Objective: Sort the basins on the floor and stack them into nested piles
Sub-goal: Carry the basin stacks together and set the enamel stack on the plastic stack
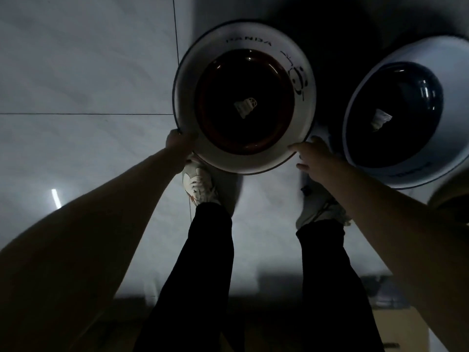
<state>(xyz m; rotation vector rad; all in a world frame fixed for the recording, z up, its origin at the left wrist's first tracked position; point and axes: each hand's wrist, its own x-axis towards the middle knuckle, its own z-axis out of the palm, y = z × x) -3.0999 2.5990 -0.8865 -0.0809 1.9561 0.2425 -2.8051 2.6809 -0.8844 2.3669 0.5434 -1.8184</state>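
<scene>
Head view. A white round basin with a dark rim line and a panda print (187,80) sits low in front of the person, above the tiled floor (76,72); whether it rests on the floor or is lifted cannot be told. A dark reddish-brown round basin (245,102) is nested inside it, with a pale label at its centre. The left hand (177,142) is closed on the near-left rim of the white basin. The right hand (313,154) lies at the near-right rim with its fingers (295,148) spread and loosely open; contact with the rim is likely, but a full grasp is not visible.

Handling, as a judgement: the basins look like thin moulded plastic, light and stiff, with smooth, somewhat slippery walls. The rolled rim is the correct holding point, taken at two opposite sides so the nested pair stays level and the inner basin does not shift.

Surroundings: a second white round basin (456,102) holding a dark blue round basin (396,110) stands just beside, on the right, near the right hand. The person's white shoes (198,184) are directly below the held rim and limit clearance on the near side.
</scene>
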